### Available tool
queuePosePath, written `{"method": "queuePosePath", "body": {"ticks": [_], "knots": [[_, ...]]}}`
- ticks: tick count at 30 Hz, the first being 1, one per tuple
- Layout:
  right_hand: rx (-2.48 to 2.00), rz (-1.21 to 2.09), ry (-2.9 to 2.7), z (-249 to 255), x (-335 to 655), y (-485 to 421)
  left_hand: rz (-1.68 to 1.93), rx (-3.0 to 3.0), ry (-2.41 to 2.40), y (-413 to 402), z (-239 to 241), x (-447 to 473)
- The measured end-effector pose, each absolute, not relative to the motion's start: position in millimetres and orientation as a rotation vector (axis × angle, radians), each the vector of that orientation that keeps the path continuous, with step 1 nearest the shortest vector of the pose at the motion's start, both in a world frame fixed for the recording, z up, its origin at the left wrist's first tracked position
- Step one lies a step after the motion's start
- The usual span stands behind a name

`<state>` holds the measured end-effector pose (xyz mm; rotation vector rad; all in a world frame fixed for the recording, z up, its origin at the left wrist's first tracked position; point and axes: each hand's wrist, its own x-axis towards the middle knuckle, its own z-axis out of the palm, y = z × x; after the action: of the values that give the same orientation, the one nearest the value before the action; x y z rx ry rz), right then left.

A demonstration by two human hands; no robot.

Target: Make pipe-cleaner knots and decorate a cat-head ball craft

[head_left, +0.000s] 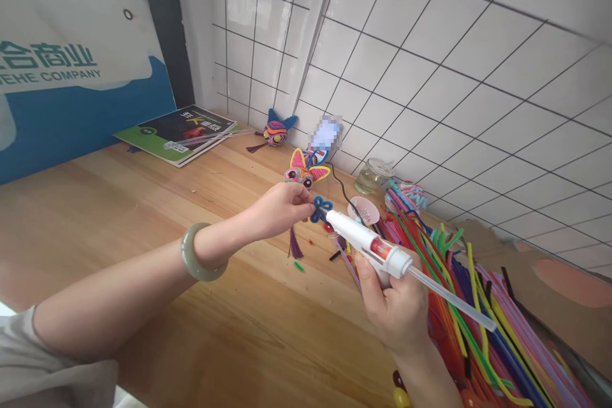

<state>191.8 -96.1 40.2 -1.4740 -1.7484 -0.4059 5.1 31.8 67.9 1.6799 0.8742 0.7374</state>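
Observation:
Between the fingertips of my left hand (282,210) is a small blue loop-petalled piece (321,207), which looks bent from pipe cleaner. My right hand (394,299) is wrapped round a white hot glue gun (356,233), a clear glue stick jutting from its back end. The gun's nozzle points at the blue piece and is at or very near it; contact cannot be made out. Just beyond my left hand sits a colourful animal head (300,173) with pink-and-yellow ears, partly hidden by the hand. A purple tassel (295,245) hangs below it.
Many pipe cleaners (459,306) are heaped at the right, beside brown cardboard (549,306). A pink dish (363,210), a glass jar (373,175) and a phone (326,135) stand near the tiled wall. Another blue-eared head (276,131) and a magazine (179,134) lie farther left.

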Motion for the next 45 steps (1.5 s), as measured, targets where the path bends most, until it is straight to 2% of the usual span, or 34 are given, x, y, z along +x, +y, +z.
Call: {"method": "queuePosePath", "body": {"ticks": [16,23,27,37,41,45], "knots": [[-1.48,-0.423,-1.742,39,194,-94,0.772,1.647,0.872,33,67,5],[-1.492,-0.322,-1.692,40,192,-96,0.774,1.648,0.884,32,69,5],[-1.579,-0.054,-1.536,48,192,-96,0.77,1.658,0.886,31,72,4],[-1.317,1.063,-1.182,66,219,-91,0.848,1.722,0.989,51,61,-2],[-1.634,1.517,-1.261,43,219,-83,0.898,1.695,1.019,56,59,-4],[-1.764,1.602,-1.506,9,194,-74,0.911,1.671,1.005,53,61,-3]]}}
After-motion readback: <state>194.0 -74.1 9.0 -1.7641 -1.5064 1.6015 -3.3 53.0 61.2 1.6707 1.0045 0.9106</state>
